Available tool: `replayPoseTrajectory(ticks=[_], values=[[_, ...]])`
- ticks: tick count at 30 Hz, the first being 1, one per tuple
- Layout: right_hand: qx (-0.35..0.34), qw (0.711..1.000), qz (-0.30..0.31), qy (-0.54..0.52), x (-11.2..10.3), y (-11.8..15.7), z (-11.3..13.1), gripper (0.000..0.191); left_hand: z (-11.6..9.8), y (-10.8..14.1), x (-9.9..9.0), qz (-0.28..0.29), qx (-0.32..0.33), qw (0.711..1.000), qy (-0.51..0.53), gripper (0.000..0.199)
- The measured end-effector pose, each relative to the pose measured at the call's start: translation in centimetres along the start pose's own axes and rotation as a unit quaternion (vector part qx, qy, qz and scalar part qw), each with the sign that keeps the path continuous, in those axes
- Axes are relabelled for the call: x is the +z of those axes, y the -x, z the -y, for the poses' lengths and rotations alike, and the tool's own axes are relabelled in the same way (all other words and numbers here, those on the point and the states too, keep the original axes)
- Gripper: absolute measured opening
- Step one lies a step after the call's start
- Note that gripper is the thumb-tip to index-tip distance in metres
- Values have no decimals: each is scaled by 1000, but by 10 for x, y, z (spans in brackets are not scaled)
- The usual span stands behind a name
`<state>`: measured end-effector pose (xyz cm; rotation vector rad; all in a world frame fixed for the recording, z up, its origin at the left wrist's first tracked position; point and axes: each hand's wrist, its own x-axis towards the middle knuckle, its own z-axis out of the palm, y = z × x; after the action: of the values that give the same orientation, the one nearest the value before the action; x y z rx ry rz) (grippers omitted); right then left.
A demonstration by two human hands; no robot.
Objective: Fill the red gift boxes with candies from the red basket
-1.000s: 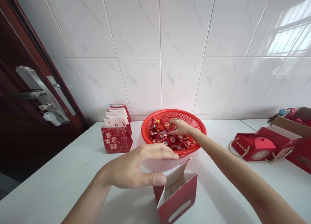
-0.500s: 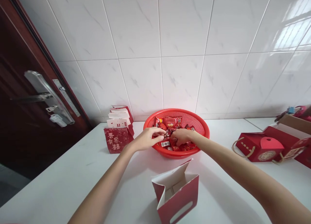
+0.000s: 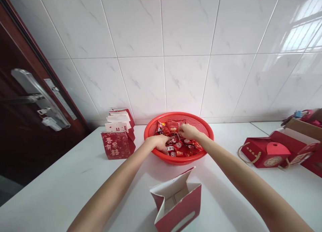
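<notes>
A red plastic basket [image 3: 210,133] holds a heap of red-wrapped sweets [image 3: 179,146]. My left hand [image 3: 161,143] reaches over its left side, thumb and fingers apart and touching the sweets there; some fingertips are hidden. Toward the back of the heap, my right hand [image 3: 188,131] has its fingers curled together, and whatever they grip cannot be made out. Nearer to me stands a red paper box [image 3: 182,208], its white inside showing through the open top. Its inner base looks bare.
Several folded red and white boxes [image 3: 117,145] stand in a row at the left. Red gift boxes with rope handles [image 3: 266,153] sit at the right, beside a brown carton [image 3: 298,126]. A tiled wall [image 3: 186,84] backs the white table [image 3: 62,185]; a door [image 3: 22,131] is on the left.
My left hand has moved right and down onto the sweets. My right hand has shifted toward the back of the basket. The whole view has moved slightly.
</notes>
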<state>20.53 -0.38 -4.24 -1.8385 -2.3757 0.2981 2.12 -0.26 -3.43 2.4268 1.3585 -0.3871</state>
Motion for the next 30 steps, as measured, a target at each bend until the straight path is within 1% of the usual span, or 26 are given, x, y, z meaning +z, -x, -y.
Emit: replayPoseTrajectory(ticks=[6, 10, 12, 15, 17, 21, 26, 30], values=[[-2, 995, -36, -98, 2, -3, -6, 17, 3, 1, 3, -11, 19, 999, 35, 54], [6, 983, -71, -168, 1, -4, -9, 19, 1, 2, 3, -27, 30, 996, 78, 53], [9, 976, -88, -201, 1, -5, -11, 19, -1, 3, 3, -65, 45, 991, 105, 54], [12, 962, -107, -249, 3, -7, -13, 16, -2, 5, 2, -148, 69, 976, 147, 55], [13, 952, -115, -283, 4, -8, -14, 13, -2, 6, 3, -183, 81, 964, 174, 57], [11, 927, -116, -357, 4, -7, -14, 12, 1, 4, 5, -215, 68, 951, 213, 58], [-16, 889, -106, -444, 0, -2, -14, 21, 3, 3, 6, -245, 78, 939, 229, 55], [-43, 860, -85, -501, -2, 0, -15, 26, 4, 4, 6, -259, 85, 934, 230, 63]])
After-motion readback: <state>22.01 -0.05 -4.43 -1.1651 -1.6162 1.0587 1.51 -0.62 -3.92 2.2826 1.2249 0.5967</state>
